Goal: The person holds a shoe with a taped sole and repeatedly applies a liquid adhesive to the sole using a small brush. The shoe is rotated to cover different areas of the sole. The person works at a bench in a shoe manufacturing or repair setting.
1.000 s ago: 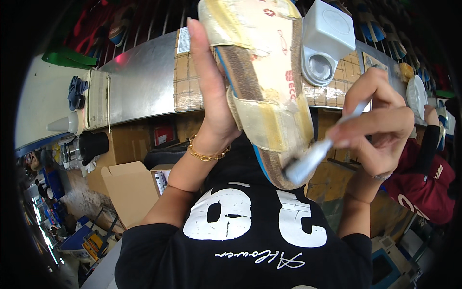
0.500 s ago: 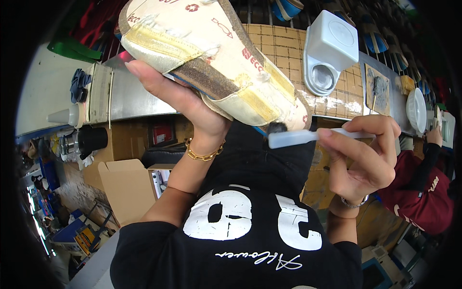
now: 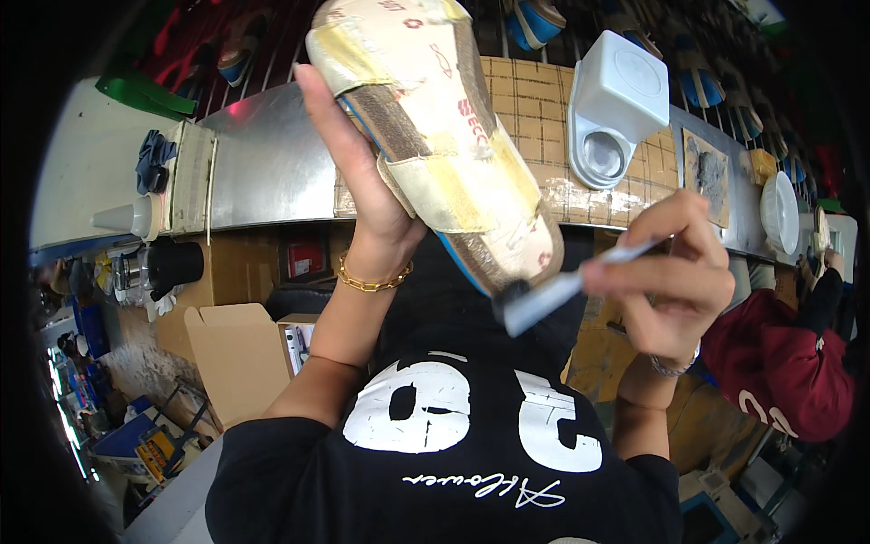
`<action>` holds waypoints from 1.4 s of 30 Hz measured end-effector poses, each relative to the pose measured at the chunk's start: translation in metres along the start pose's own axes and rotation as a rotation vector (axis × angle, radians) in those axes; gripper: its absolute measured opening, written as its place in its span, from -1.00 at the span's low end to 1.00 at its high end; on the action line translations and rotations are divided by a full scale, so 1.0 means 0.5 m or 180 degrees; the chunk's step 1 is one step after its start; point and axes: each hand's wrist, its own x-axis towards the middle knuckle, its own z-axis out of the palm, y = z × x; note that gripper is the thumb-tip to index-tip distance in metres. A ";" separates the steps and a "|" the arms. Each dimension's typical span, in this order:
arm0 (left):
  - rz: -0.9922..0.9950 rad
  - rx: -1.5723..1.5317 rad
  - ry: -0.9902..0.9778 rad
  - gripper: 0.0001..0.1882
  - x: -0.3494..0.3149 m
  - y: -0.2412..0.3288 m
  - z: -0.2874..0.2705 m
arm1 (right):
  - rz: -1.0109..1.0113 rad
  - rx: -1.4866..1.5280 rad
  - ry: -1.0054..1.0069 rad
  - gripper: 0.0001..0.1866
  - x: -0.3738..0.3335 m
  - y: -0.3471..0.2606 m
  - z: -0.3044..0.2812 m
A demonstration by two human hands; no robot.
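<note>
My left hand [image 3: 367, 168] grips a sandal [image 3: 467, 136] on its last from the left side, thumb stretched up along its edge. The sandal's underside faces me: a cream insole board with red print, brown edges, and yellowish strap ends folded over it. A thin blue strip shows along its left side. In my right hand [image 3: 675, 281], slightly blurred, is a brush [image 3: 553, 299] with a pale handle, pinched between thumb and fingers. Its dark bristles touch the brown rim at the sandal's lower end.
Behind the sandal, a white plastic dispenser with a round cup [image 3: 616, 113] stands on brown cardboard [image 3: 535, 95] over a metal bench [image 3: 267, 163]. To its right lies a white bowl [image 3: 780, 213]. Racked sandals [image 3: 535, 23] line the back. A co-worker in a maroon top [image 3: 779, 354] is at right.
My left hand has turned the sandal more upright and shifted it right and slightly down. The brush has moved down with the sandal's end, and its handle now tilts more steeply.
</note>
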 end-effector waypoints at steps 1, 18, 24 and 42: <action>0.0066 0.0223 0.0015 -0.07 -0.002 -0.002 0.008 | -0.0012 0.0150 -0.0116 -0.69 -0.004 -0.003 -0.008; -0.1375 -0.1167 -0.1682 -0.10 0.036 -0.045 -0.015 | 0.0211 0.0649 -0.0281 -0.76 0.004 0.023 0.002; -0.1290 -0.0797 -0.1676 -0.14 0.039 -0.047 -0.021 | 0.0316 0.1101 -0.0456 -0.79 0.002 0.035 0.009; -0.1384 -0.0278 -0.0986 -0.07 0.021 -0.025 0.000 | 0.0286 0.0302 -0.0117 -0.80 0.039 0.048 0.017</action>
